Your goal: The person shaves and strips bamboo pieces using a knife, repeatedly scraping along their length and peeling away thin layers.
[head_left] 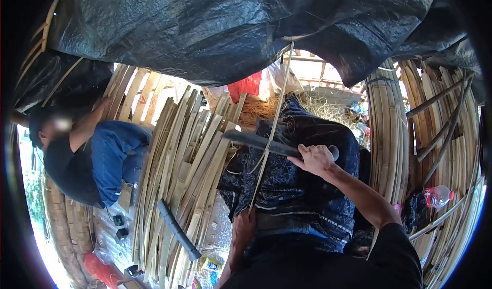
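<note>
My right hand (315, 161) is wrapped round the handle of a machete (261, 144), its dark blade pointing left across my lap. A long thin bamboo strip (278, 104) runs from my left hand (243, 226) up and away toward the black sheet overhead. My left fingers are closed round the strip's near end. The blade crosses the strip around its middle, over the dark patterned cloth (302, 184) covering my legs.
Split bamboo slats (179, 171) lie piled to my left, with a long dark piece (178, 230) on them. A seated person (82, 161) is beyond them. Black plastic sheeting (205, 27) hangs low. Right are a tied bamboo bundle (385, 130) and a plastic bottle (438, 197).
</note>
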Available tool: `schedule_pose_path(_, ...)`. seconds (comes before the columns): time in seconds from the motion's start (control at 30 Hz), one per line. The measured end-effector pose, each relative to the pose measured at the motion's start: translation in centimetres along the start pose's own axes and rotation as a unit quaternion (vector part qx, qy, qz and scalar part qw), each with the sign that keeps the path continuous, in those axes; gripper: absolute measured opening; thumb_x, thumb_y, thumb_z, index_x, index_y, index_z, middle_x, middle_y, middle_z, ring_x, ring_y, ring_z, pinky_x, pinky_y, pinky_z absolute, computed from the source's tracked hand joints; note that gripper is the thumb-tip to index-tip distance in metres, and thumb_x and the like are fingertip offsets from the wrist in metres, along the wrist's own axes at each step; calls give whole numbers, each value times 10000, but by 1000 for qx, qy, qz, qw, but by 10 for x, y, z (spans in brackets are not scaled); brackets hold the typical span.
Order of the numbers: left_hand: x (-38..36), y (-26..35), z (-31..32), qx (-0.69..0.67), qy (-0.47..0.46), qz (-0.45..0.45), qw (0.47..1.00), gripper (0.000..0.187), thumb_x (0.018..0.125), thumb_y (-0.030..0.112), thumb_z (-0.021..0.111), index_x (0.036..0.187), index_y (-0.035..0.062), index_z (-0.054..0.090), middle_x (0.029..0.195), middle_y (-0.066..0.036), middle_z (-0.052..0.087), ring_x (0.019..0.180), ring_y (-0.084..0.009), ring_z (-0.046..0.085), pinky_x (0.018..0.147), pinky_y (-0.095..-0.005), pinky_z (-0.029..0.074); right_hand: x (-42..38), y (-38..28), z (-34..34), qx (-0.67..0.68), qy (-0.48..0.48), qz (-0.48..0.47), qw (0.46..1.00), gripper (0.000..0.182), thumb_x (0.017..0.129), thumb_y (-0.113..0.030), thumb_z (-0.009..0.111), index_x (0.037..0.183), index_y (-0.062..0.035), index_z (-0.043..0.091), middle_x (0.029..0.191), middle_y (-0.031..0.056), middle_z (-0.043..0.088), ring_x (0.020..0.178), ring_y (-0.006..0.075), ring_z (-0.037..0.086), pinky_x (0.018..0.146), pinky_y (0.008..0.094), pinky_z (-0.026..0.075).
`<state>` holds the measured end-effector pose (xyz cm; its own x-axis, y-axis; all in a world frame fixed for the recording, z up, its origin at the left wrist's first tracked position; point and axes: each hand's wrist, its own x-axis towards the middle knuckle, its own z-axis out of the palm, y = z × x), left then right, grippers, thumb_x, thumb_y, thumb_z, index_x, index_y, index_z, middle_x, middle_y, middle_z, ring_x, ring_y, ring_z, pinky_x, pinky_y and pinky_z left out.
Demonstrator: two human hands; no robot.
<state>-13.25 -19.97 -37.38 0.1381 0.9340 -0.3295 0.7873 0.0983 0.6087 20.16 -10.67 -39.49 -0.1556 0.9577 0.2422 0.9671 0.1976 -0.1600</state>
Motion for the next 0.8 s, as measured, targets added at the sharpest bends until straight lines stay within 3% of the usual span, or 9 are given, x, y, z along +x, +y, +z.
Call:
schedule_pose_path(0.03,-4,-1,-2,-12,-5,12,1000,365,1081,265,568,914,-50,643,848,-322,674,841,-535,651,679,-618,452,-8,-6,1,4,-4,4,1000,622,958,-659,636,877,-44,676,578,136,663,518,312,702,499,424,573)
schedule_pose_path(0.1,-8,-6,-4,-4,-19,13,1000,345,1080,256,570,932,-49,638,850,-317,678,834,-534,650,677,-618,452,-14,-10,-1,11,-34,-93,995,636,957,-676,625,847,-50,660,554,107,650,491,297,689,474,409,562)
schedule_pose_path(0.2,-3,-8,-4,3,-24,29,999,328,1080,253,571,969,-49,632,855,-310,684,828,-533,648,678,-615,457,-12,-3,0,6,-49,-112,993,671,959,-716,586,798,-67,631,517,83,626,473,269,682,448,398,554)
schedule_pose_path(0.27,-8,-10,-5,7,-25,38,999,330,1081,259,569,987,-52,631,858,-309,685,829,-533,648,681,-612,462,5,16,-6,-43,-38,-87,995,672,962,-721,577,811,-69,635,537,85,642,482,263,689,451,405,562)
schedule_pose_path(0.3,-12,-9,-5,16,5,79,997,342,1079,264,572,974,-56,634,860,-313,684,840,-531,650,690,-612,466,22,32,-17,-45,-113,-4,993,676,969,-725,561,833,-68,643,584,98,673,504,265,704,458,420,569)
schedule_pose_path(0.33,-17,-7,-4,25,32,120,992,354,1077,269,575,961,-60,637,862,-317,682,850,-530,652,699,-613,470,36,52,-19,-61,-112,64,990,665,974,-720,557,890,-70,670,642,124,702,549,280,725,485,429,583)
schedule_pose_path(0.43,-10,5,-6,28,21,52,998,345,1077,259,584,939,-43,677,840,-298,688,790,-501,664,658,-579,490,49,82,-6,-86,-25,25,996,651,970,-712,571,948,-76,709,665,145,709,590,299,739,531,446,600)
schedule_pose_path(0.67,-37,12,-26,45,-47,-55,996,319,1078,282,578,958,8,688,803,-264,688,760,-489,668,654,-576,496,49,86,12,-47,-91,31,994,684,957,-723,583,1035,-64,747,688,162,716,664,341,756,648,469,629)
schedule_pose_path(0.8,-86,-16,-41,65,-44,-19,997,346,1071,304,593,907,15,687,746,-247,676,705,-459,672,592,-546,481,73,115,10,-26,-157,175,972,765,1001,-736,491,1088,-28,767,857,244,737,815,378,770,759,501,634)
